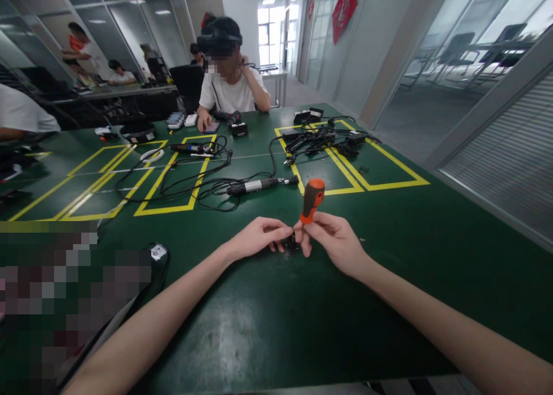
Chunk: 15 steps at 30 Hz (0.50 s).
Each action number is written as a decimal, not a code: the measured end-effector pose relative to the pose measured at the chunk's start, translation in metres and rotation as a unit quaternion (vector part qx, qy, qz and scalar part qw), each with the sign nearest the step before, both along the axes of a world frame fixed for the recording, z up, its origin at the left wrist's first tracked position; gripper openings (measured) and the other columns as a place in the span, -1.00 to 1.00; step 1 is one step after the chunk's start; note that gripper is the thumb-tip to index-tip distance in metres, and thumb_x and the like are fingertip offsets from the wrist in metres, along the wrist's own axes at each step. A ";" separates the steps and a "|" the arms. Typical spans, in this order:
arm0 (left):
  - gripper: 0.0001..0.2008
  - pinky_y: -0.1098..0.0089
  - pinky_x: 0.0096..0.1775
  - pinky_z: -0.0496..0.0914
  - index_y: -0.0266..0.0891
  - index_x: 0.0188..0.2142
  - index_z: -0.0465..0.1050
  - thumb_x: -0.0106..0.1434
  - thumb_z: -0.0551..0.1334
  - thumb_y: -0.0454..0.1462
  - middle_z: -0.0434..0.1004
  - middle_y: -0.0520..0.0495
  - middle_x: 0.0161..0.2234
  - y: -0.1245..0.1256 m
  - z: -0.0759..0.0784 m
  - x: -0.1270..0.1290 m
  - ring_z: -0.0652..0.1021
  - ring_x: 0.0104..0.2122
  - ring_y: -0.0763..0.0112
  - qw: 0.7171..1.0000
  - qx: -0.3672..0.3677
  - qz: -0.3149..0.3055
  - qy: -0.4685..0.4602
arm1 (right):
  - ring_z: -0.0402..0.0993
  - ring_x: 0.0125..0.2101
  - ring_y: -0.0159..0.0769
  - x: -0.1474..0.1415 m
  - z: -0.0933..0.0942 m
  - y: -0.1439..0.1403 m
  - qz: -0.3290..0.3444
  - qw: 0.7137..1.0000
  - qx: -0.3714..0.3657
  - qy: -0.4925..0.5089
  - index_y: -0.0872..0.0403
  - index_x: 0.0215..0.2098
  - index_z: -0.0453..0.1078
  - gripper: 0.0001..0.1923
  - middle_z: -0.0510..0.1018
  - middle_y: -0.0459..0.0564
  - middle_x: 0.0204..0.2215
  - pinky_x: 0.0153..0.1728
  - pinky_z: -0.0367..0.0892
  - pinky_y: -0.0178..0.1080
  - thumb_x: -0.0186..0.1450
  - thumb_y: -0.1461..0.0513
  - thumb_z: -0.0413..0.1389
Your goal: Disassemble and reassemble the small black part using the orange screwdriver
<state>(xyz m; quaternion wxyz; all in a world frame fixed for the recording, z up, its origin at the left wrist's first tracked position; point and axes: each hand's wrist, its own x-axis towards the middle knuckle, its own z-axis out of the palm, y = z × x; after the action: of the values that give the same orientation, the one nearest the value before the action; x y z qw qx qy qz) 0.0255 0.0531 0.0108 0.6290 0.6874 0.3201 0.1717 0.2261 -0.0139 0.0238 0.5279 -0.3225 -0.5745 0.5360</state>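
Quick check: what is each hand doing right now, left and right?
Left hand: fingers pinched on a small dark part on the table.
Right hand: closed around the orange-handled screwdriver, upright over that part.

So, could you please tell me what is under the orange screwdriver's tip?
A small dark part sits under the orange screwdriver, on the green table, pinched between both hands. The fingers cover the tip and most of the part.

Small dark part [291, 246] under the screwdriver [311, 200] mostly covered by fingertips of both hands; kind not determinable. Screwdriver shaft and tip hidden behind the right hand [334, 242]. Lower left corner of the table [268, 331] blotted out by a pixelated patch [64, 291]. Seated person [228, 78] opposite: face blurred. Both forearms cut off by the bottom edge.
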 end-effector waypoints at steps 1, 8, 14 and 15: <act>-0.47 0.45 -0.37 0.38 -0.33 -0.24 0.56 0.23 0.31 0.15 0.61 -0.10 -0.33 0.000 0.000 0.000 0.57 -0.41 0.44 1.000 -0.001 0.000 0.001 | 0.50 -0.61 -0.41 0.000 -0.001 0.000 -0.003 1.000 0.001 0.011 0.08 -0.28 0.47 -0.65 0.58 -0.08 -0.48 -0.54 0.44 -0.31 0.37 -0.04 0.25; -0.46 0.45 -0.37 0.38 -0.34 -0.23 0.55 0.22 0.33 0.15 0.61 -0.11 -0.31 -0.001 0.002 0.001 0.56 -0.41 0.44 1.000 -0.010 0.004 -0.002 | 0.43 -0.63 -0.44 0.003 0.001 -0.003 -0.004 1.000 0.016 -0.007 0.06 -0.31 0.41 -0.70 0.62 -0.08 -0.48 -0.53 0.43 -0.31 0.32 0.04 0.34; -0.46 0.47 -0.38 0.38 -0.34 -0.29 0.53 0.22 0.34 0.16 0.60 -0.09 -0.32 -0.002 0.005 0.002 0.58 -0.43 0.47 1.000 -0.014 -0.006 -0.020 | 0.44 -0.60 -0.43 0.002 0.005 -0.007 0.002 0.999 0.024 -0.035 0.09 -0.31 0.49 -0.64 0.58 -0.07 -0.48 -0.50 0.45 -0.29 0.39 -0.05 0.24; -0.45 0.47 -0.38 0.39 -0.34 -0.28 0.53 0.22 0.34 0.16 0.61 -0.09 -0.32 -0.002 0.005 0.002 0.58 -0.44 0.47 1.000 -0.014 -0.004 -0.023 | 0.43 -0.60 -0.43 0.001 0.005 -0.007 -0.003 0.999 0.026 -0.032 0.08 -0.32 0.49 -0.63 0.57 -0.07 -0.48 -0.51 0.44 -0.29 0.40 -0.05 0.22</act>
<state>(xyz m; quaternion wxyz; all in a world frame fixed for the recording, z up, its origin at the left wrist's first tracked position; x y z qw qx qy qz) 0.0273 0.0506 0.0162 0.6467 0.6754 0.3053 0.1804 0.2273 -0.0207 0.0284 0.5188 -0.3273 -0.6041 0.5087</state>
